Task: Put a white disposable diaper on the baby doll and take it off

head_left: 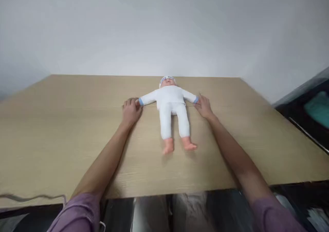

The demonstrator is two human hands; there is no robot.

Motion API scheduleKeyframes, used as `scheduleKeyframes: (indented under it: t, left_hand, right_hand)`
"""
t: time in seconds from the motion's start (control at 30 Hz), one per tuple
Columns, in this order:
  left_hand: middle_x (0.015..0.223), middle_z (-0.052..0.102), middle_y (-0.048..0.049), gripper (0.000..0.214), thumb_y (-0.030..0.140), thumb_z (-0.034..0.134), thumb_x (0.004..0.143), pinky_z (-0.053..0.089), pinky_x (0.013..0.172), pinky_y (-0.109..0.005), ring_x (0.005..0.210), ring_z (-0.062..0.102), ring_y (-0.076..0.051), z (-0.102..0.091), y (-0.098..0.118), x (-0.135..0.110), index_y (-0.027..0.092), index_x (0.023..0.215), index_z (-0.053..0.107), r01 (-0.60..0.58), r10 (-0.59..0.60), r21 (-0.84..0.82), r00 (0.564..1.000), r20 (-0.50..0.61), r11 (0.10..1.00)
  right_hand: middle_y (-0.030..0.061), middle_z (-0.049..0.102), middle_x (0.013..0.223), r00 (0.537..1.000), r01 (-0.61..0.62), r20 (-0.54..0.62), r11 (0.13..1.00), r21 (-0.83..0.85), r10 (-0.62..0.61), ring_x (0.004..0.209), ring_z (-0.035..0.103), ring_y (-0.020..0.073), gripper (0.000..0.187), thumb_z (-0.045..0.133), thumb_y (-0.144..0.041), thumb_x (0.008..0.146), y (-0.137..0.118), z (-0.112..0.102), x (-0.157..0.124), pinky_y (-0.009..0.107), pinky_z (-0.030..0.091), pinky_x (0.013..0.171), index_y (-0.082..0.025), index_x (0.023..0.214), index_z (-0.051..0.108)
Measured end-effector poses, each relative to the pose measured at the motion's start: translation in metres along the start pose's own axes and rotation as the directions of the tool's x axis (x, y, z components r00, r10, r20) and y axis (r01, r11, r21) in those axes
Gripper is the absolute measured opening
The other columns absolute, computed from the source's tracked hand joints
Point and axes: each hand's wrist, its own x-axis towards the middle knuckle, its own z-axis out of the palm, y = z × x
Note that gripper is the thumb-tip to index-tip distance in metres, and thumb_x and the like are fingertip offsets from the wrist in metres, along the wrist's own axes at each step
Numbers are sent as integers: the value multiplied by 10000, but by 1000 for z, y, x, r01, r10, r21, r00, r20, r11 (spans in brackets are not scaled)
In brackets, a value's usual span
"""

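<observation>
A baby doll (171,98) lies on its back on the wooden table, its head toward the wall and its bare feet toward me. It wears a white long-sleeved top and white trousers with blue cuffs at the wrists, plus a patterned cap (167,77). Both of its arms are stretched out sideways. My left hand (131,110) is closed at the blue cuff on one side, around the doll's hand. On the other side, my right hand (204,106) grips the doll's other hand by its cuff.
The light wooden table (64,139) reaches back to a pale wall (154,33). A cable (31,198) runs along the near left edge. At the right stands a dark object with something teal (318,108) on it.
</observation>
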Motion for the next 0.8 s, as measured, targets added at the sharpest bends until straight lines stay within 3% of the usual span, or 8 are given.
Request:
scheduleKeyframes:
  t: [0.27,0.4,0.47,0.53,0.6,0.67,0.73,0.8]
  left_hand:
    - [1450,643,-208,455,301,637,1009,450,1174,-527,1333,575,-351,-67,59,-106,150,1434,582,-6,-30,-259,991,-134,966]
    - [1240,715,-125,248,324,636,1056,533,977,-448,1096,653,-281,-111,107,-241,223,1283,629,-166,33,-441,955,-294,882]
    - [946,704,-59,56,272,581,1072,511,833,-409,883,643,-250,-117,124,-324,259,1063,634,-315,157,-546,935,-317,777]
    - [831,680,-48,215,322,506,1102,470,762,-408,779,608,-244,-109,136,-398,263,936,629,-252,307,-661,951,-35,707]
    - [843,678,-59,340,428,446,1136,492,780,-411,810,629,-257,-93,146,-451,253,899,617,140,130,-682,935,329,718]
    - [927,700,-65,404,588,477,1114,530,850,-417,875,659,-269,-74,153,-481,248,972,642,465,-66,-616,828,557,636]
    - [1031,718,-72,510,742,579,1019,537,961,-428,974,675,-282,-57,160,-490,241,1049,672,626,-152,-584,738,657,517]
    - [1088,724,-77,632,837,713,870,505,1068,-429,1069,668,-292,-42,170,-486,230,1042,696,712,-169,-597,683,711,369]
  right_hand:
    - [206,611,1561,983,-14,-181,985,171,46,1435,544,361,629,560,-361,1033,-127,-68,-110,621,428,1242,-172,1627,479]
    - [140,711,1369,933,178,-357,922,345,-46,1280,668,310,429,568,-317,1087,-189,-117,-238,536,559,1099,-264,1512,587]
    - [100,761,1167,860,427,-431,848,315,-273,1094,725,284,349,538,-341,1105,-198,-130,-315,478,598,964,-269,1431,640]
    - [74,762,1024,825,554,-339,766,327,-452,918,728,258,422,399,-502,1146,-193,-131,-384,453,597,868,-254,1307,701]
    - [86,762,1035,957,290,-138,864,411,-255,935,734,264,479,354,-555,1149,-184,-123,-437,440,597,849,-246,1216,715]
    - [107,769,1083,990,-144,67,878,457,127,996,747,276,502,357,-591,1142,-176,-111,-472,434,604,865,-241,1179,715]
    - [123,785,1097,868,-496,253,743,449,427,1028,760,295,563,391,-696,1102,-174,-99,-490,448,606,909,-240,1114,721]
    - [130,800,1090,723,-691,400,578,434,563,1026,765,319,683,447,-866,991,-177,-90,-496,471,597,943,-242,1052,718]
